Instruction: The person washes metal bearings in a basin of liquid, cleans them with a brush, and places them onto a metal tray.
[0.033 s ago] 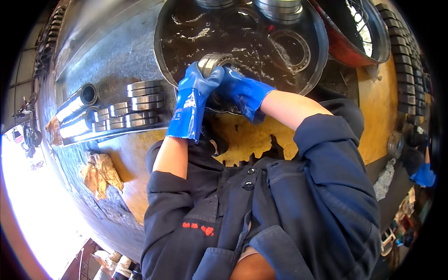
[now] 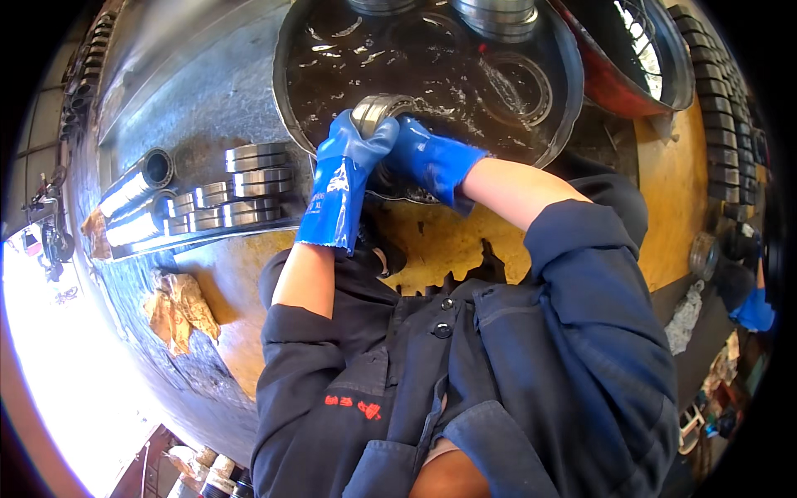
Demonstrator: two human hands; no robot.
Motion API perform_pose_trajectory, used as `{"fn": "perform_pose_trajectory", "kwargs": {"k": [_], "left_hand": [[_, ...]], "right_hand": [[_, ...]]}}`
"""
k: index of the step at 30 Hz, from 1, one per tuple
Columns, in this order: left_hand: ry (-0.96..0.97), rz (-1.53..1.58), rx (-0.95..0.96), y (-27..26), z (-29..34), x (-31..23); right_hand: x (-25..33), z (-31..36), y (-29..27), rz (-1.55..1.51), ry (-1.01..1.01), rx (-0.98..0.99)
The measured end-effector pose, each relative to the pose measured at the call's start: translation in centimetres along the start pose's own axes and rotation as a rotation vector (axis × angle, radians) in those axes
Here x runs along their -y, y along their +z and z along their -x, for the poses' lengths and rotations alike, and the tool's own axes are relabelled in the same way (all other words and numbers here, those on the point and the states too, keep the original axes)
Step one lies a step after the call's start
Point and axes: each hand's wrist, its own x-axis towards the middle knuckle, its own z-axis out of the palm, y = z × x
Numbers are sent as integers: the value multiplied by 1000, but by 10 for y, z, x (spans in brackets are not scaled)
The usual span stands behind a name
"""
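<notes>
At the left of the frame, a crumpled brown sheet (image 2: 178, 311), cloth or paper, lies below two shiny tubes (image 2: 133, 189). Just right of the tubes, a group of steel rings (image 2: 257, 184) stands in low stacks. Nearer the centre, above the rim of the round basin (image 2: 286, 112), is the thick bearing ring (image 2: 382, 108), shiny and tilted. To handle this ring well, I think one should keep it supported from both sides, because the smooth metal and the wet-looking gloves can slip easily. It seems wise also to turn it slowly, with the fingertips away from its inner edge, and to keep it over the basin, so that drops fall inside.

The left hand (image 2: 355, 148), in a blue glove, is closed around the left and lower side of the ring, with the thumb laid across its near side. The right hand (image 2: 418, 158), gloved the same, is pressed close to the left one at the ring's right end; its fingers are mostly hidden, so I cannot tell how far they are bent. Farther right, another ring (image 2: 545, 90) lies in the dark liquid (image 2: 398, 66), and a red drum (image 2: 614, 95) stands beside the basin.
</notes>
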Motion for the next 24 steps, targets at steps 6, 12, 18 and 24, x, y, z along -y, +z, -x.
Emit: {"fn": "perform_pose_trajectory", "kwargs": {"k": [6,12,18,24], "left_hand": [[59,-76,20,-4,-1,-5],[71,-96,-13,2,-6,6],[55,-59,8,8,-7,4],[41,-60,22,1,-5,3]], "right_hand": [[-11,-7,-35,677,-18,216],[26,18,-3,904,-348,7],[-35,-14,0,-645,22,-5],[-57,-25,-48,393,-29,233]]}}
